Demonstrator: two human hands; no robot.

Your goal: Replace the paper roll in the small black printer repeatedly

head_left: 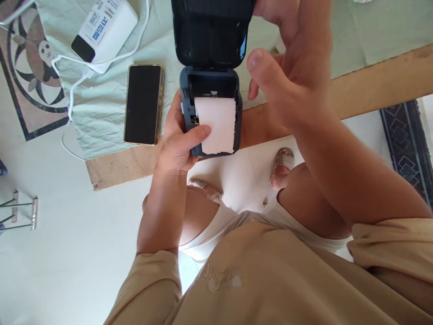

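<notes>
While cradling the small dark printer (211, 90) above the lap, well clear of the board below, gripping its body in the left hand (177, 144), fingers wrapped round the left side and the thumb (198, 134) lying across the lower corner of the paper strip (216, 124). Pinning that strip flat over the front edge, its torn end hanging just past the lip. Keeping the lid (211, 31) swung fully up and back, the roll bay showing beneath it.

Hovering the right hand (294, 76) just beside the lid's right edge, thumb loose and pointing inward, fingers curled behind. Not possible to tell whether gripping the lid or merely touching it.

Doing this well, by the look of it: keeping the strip square to the slot, both edges running parallel to the bay walls, and pressing with the flat of the thumb, not the tip, so as not to crease or skew the paper. Holding the body level and steady, avoiding any squeeze on the hinge side.

Lying nearby on the pale cloth (98, 117): a phone (143, 104), screen dark, and a white power bank (104, 27) with its cable (72, 85), all resting over a wooden board (372, 85).
</notes>
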